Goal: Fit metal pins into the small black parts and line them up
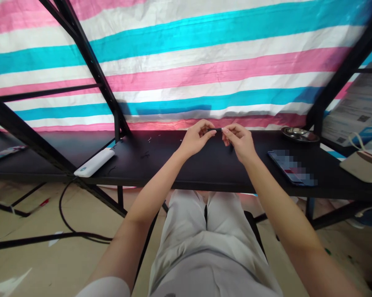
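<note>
Above the black table, my left hand pinches one end of a thin black strip between thumb and fingers. My right hand has its fingertips closed on the other end, so the strip spans the small gap between the hands. A dark piece also shows below the right fingers; whether it belongs to the strip I cannot tell. Small black scraps and a few tiny white bits lie on the table left of my hands.
A white oblong device lies at the left by the black frame post. To the right are a phone, a shiny metal dish and a beige bag-like item. A striped sheet hangs behind.
</note>
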### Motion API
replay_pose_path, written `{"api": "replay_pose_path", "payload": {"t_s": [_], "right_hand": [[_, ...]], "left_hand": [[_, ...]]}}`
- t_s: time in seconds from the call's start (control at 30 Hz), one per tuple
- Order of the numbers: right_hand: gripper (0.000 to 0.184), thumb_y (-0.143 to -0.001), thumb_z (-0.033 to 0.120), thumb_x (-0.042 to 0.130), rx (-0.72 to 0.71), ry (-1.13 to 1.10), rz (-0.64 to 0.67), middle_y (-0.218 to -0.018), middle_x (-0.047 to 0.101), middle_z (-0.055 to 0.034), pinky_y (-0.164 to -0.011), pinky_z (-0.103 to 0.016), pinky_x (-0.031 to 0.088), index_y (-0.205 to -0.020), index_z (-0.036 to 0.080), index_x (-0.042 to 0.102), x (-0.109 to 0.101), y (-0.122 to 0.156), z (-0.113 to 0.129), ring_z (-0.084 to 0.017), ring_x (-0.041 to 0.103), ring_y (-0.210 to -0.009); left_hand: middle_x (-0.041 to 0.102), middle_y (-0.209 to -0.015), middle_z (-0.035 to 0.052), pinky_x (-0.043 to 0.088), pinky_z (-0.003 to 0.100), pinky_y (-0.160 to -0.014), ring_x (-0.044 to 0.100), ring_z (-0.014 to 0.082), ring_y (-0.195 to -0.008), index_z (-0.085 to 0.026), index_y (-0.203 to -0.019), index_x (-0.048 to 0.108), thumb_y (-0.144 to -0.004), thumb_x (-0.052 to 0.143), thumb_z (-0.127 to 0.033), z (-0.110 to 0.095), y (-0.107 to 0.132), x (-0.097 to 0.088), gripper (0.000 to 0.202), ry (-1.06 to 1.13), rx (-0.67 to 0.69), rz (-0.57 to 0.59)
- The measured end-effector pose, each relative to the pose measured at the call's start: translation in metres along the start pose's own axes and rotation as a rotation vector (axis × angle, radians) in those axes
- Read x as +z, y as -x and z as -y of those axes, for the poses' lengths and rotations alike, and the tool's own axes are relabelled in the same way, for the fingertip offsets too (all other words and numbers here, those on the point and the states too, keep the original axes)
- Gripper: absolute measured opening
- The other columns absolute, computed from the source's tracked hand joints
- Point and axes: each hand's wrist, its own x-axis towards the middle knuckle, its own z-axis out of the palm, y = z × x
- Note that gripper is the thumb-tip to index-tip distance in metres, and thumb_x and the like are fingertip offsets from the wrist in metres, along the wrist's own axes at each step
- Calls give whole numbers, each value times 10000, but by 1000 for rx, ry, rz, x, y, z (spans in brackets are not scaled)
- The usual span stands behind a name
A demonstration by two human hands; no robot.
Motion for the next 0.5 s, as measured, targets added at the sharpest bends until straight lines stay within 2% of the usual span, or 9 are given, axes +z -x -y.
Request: {"api": "replay_pose_path", "payload": {"t_s": [0.17,0.27,0.37,0.43,0.5], "right_hand": [[301,-748,498,619,-50,14,-116,-599,552,34,-470,-222,401,-745,203,563,12,12,-17,-77,482,-479],[310,-748,505,614,-42,70,-97,-595,553,32,-467,-223,395,-734,200,564,16,15,-20,-78,481,-475],[331,-739,522,615,-23,104,-67,-585,554,29,-465,-221,392,-720,196,562,17,13,-19,-79,483,-471],[362,-718,548,623,23,112,-38,-565,551,29,-449,-217,384,-704,192,559,17,11,-17,-79,477,-454],[411,-700,593,613,103,104,-7,-537,546,26,-413,-214,361,-675,188,551,17,8,-15,-74,455,-416]], "left_hand": [[629,-661,10,412,208,-564,559,76,-571,-137,-812,582,-737,659,-355,6,11,12,243,251,-182,-125],[650,-663,25,375,193,-503,541,62,-509,-126,-796,592,-728,665,-378,13,17,14,272,330,-324,-186],[659,-683,42,345,187,-462,537,61,-484,-119,-777,595,-734,654,-397,21,18,11,287,399,-444,-188],[655,-685,45,351,189,-463,543,67,-493,-120,-770,594,-746,641,-392,24,18,8,277,374,-450,-179],[647,-683,34,383,196,-493,555,75,-521,-129,-781,594,-756,635,-367,22,19,6,243,272,-362,-191]]}}
